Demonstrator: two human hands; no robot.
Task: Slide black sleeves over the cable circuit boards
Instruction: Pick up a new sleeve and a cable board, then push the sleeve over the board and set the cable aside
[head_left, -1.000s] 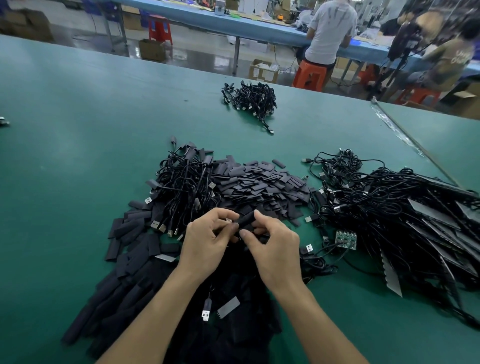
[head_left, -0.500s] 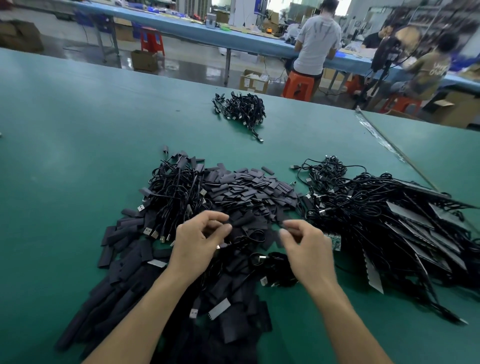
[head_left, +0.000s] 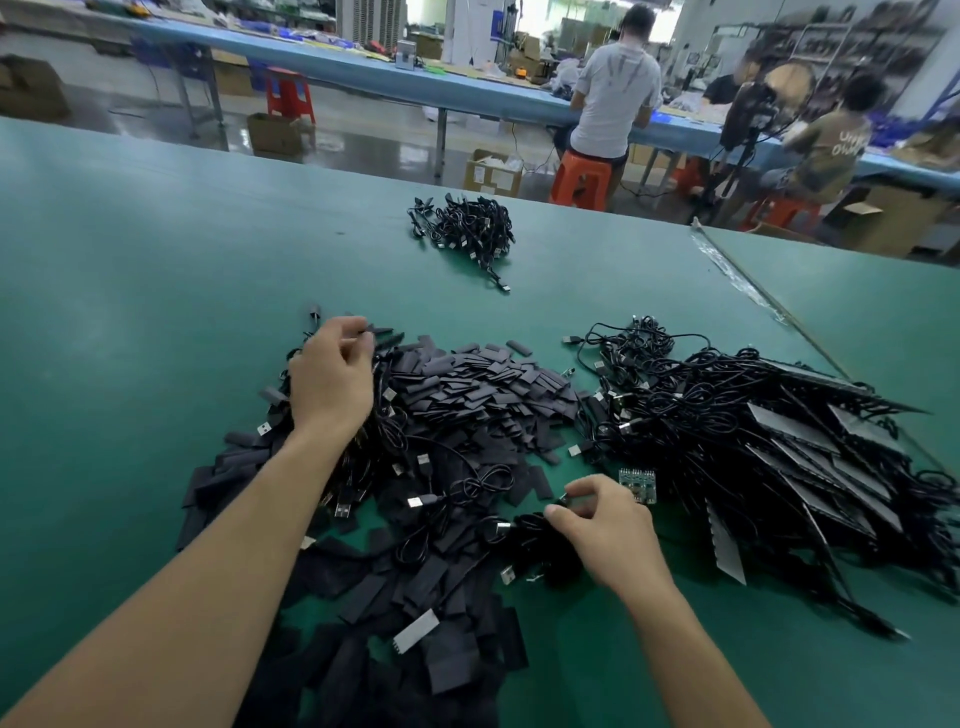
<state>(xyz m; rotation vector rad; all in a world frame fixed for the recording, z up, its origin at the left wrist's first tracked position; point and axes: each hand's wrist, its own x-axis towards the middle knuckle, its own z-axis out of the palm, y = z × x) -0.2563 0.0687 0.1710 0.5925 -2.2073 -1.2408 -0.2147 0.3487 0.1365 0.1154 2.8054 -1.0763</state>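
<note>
Black sleeves (head_left: 467, 395) mostly loose, right cable heap (head_left: 727, 415) unsleeved; left hand (head_left: 332, 374) curled, hold unclear; right hand (head_left: 608, 525) pinches a cable (head_left: 519, 526).

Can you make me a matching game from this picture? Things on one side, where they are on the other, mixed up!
1 left hand
2 right hand
3 small cable bundle
4 orange stool

A under a seated person
B pinching a black cable beside the bare circuit board
C alone, far up the green table
D left of the sleeve pile

Pairs: 1-D, 2-B, 3-C, 4-A
</note>
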